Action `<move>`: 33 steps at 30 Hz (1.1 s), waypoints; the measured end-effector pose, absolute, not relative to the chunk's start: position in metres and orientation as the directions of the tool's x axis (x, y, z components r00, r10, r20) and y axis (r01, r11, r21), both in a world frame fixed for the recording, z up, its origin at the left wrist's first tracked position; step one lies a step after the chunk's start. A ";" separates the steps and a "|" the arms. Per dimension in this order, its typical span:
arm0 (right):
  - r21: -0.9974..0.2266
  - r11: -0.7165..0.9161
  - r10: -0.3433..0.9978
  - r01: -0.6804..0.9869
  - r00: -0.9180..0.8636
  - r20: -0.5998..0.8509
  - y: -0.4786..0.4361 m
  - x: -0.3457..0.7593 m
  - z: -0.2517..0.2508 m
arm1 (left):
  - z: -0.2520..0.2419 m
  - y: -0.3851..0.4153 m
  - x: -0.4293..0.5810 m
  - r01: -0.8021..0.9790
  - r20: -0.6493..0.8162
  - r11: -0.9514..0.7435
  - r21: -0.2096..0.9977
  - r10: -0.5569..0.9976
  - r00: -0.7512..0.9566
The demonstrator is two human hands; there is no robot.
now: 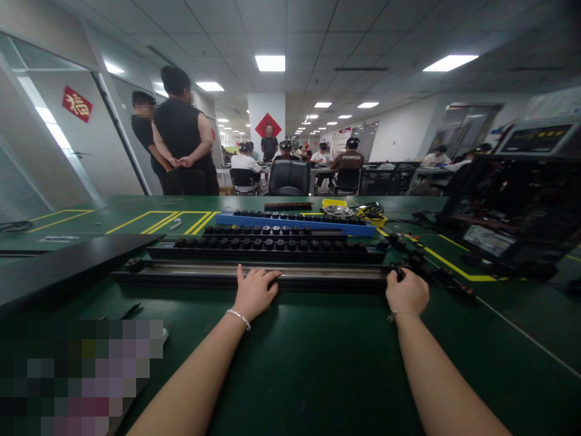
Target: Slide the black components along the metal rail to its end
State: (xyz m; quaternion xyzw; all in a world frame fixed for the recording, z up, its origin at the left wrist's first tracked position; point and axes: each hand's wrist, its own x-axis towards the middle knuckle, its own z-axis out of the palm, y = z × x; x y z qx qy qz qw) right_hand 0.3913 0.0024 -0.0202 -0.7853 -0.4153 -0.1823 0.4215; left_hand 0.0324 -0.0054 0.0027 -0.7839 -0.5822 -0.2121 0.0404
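Observation:
A long black rail (pixel 318 274) with a silvery inner channel lies crosswise on the green table in front of me. My left hand (pixel 255 292) rests on its near edge around the middle, fingers spread and holding nothing. At the right end of the rail, my right hand (pixel 407 292) is closed around a small black end piece (pixel 400 274); the fingers partly hide it. Just behind lies another black rail (pixel 267 252) carrying a row of round black socket-like pieces. Similar strips lie further back, one beside a long blue bar (pixel 295 224).
A metal dish (pixel 339 211) and yellow trays (pixel 333 203) stand at the back. An opened equipment case (pixel 512 206) is on the right, with cables nearby. A dark panel (pixel 77 266) lies at left; a pixelated area covers the lower left. Several people are beyond the table.

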 end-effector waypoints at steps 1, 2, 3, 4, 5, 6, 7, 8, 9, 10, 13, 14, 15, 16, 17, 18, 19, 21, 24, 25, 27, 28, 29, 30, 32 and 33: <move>-0.514 -0.294 0.490 0.806 0.589 0.643 0.003 0.393 -0.021 | 0.002 -0.005 0.032 0.929 0.384 -0.321 0.186 0.894 0.232; -0.518 -0.290 0.480 0.805 0.591 0.649 0.004 0.394 -0.023 | 0.002 -0.005 0.032 0.928 0.389 -0.323 0.187 0.892 0.232; -0.524 -0.288 0.469 0.802 0.595 0.653 0.005 0.396 -0.025 | 0.001 -0.004 0.032 0.927 0.392 -0.325 0.188 0.890 0.232; -0.530 -0.288 0.457 0.797 0.601 0.655 0.007 0.397 -0.027 | 0.001 -0.004 0.032 0.926 0.395 -0.326 0.189 0.889 0.232; -0.540 -0.289 0.443 0.791 0.610 0.657 0.008 0.399 -0.029 | 0.001 -0.004 0.032 0.926 0.396 -0.328 0.189 0.888 0.233; -0.549 -0.285 0.429 0.786 0.617 0.660 0.010 0.401 -0.031 | 0.001 -0.004 0.032 0.925 0.399 -0.329 0.189 0.887 0.234; -0.556 -0.276 0.416 0.784 0.619 0.666 0.011 0.402 -0.034 | 0.001 -0.004 0.032 0.925 0.400 -0.329 0.188 0.886 0.234; -0.559 -0.262 0.407 0.787 0.615 0.675 0.012 0.403 -0.036 | 0.001 -0.004 0.032 0.925 0.399 -0.329 0.188 0.887 0.234; -0.556 -0.249 0.403 0.793 0.607 0.684 0.013 0.404 -0.037 | 0.002 -0.004 0.032 0.926 0.397 -0.328 0.188 0.888 0.234; -0.551 -0.240 0.405 0.799 0.598 0.691 0.013 0.405 -0.038 | 0.002 -0.004 0.032 0.926 0.393 -0.326 0.188 0.890 0.233; -0.541 -0.261 0.432 0.799 0.598 0.675 0.011 0.408 -0.036 | 0.004 -0.005 0.033 0.929 0.376 -0.319 0.189 0.897 0.232; -0.538 -0.280 0.455 0.795 0.604 0.655 0.010 0.409 -0.034 | 0.004 -0.005 0.033 0.929 0.373 -0.317 0.190 0.899 0.231; -0.531 -0.301 0.483 0.792 0.607 0.631 0.008 0.410 -0.032 | 0.005 -0.005 0.033 0.930 0.371 -0.315 0.190 0.900 0.229; -0.515 -0.320 0.521 0.795 0.602 0.606 0.005 0.411 -0.029 | 0.005 -0.005 0.033 0.930 0.369 -0.314 0.190 0.901 0.229; -0.494 -0.334 0.559 0.802 0.591 0.581 0.003 0.412 -0.026 | 0.005 -0.005 0.033 0.930 0.369 -0.314 0.191 0.901 0.228; -0.470 -0.337 0.596 0.816 0.571 0.564 0.001 0.413 -0.023 | 0.005 -0.005 0.033 0.930 0.369 -0.314 0.191 0.901 0.228; -0.450 -0.331 0.623 0.829 0.550 0.557 -0.001 0.413 -0.021 | 0.005 -0.005 0.033 0.930 0.370 -0.313 0.191 0.901 0.227; -0.433 -0.315 0.640 0.844 0.526 0.560 -0.003 0.414 -0.017 | 0.005 -0.005 0.033 0.931 0.370 -0.310 0.191 0.902 0.225; -0.461 -0.332 0.625 0.823 0.558 0.546 -0.005 0.416 -0.014 | 0.005 -0.005 0.033 0.933 0.377 -0.308 0.188 0.899 0.220; -0.478 -0.350 0.617 0.805 0.583 0.529 -0.005 0.416 -0.013 | 0.005 -0.005 0.033 0.933 0.380 -0.307 0.187 0.899 0.219; -0.512 -0.388 0.597 0.766 0.632 0.494 -0.005 0.418 -0.012 | 0.005 -0.006 0.034 0.935 0.382 -0.304 0.184 0.899 0.217; -0.524 -0.402 0.588 0.751 0.650 0.481 -0.005 0.419 -0.011 | 0.005 -0.006 0.034 0.936 0.381 -0.301 0.183 0.899 0.215; -0.531 -0.409 0.581 0.742 0.661 0.475 -0.006 0.419 -0.011 | 0.006 -0.006 0.034 0.937 0.379 -0.299 0.181 0.900 0.214; -0.534 -0.413 0.577 0.738 0.665 0.473 -0.006 0.420 -0.011 | 0.006 -0.006 0.034 0.938 0.377 -0.297 0.179 0.901 0.214; -0.539 -0.414 0.572 0.734 0.670 0.474 -0.006 0.421 -0.010 | 0.006 -0.006 0.034 0.938 0.374 -0.298 0.177 0.902 0.216; -0.542 -0.411 0.568 0.733 0.671 0.476 -0.006 0.421 -0.010 | 0.006 -0.006 0.034 0.938 0.375 -0.299 0.175 0.901 0.217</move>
